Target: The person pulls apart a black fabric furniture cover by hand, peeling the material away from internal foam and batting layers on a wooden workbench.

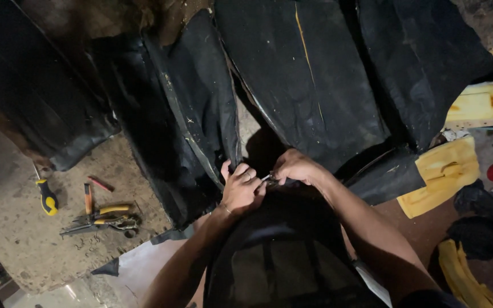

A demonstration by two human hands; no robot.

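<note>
Head view: dark mesh-backed seat frame (283,268) lowest in frame, between both forearms. Left hand (241,188) fingers curled, pinching edge of black cover material (201,114) just above frame. Right hand (295,167) closed around small metal tool (266,178), tip meeting left hand's fingers. Pliers (106,218) and screwdriver (47,198) on floor, well apart to left. Yellow foam (443,171) at right.

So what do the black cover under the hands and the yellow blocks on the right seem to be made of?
The black cover looks like faux leather or vinyl: a dull sheen, creases, stitched seams and scuffed pale specks; real leather can't be ruled out. The yellow blocks look like upholstery foam: matte, porous, with soft torn edges.
</note>
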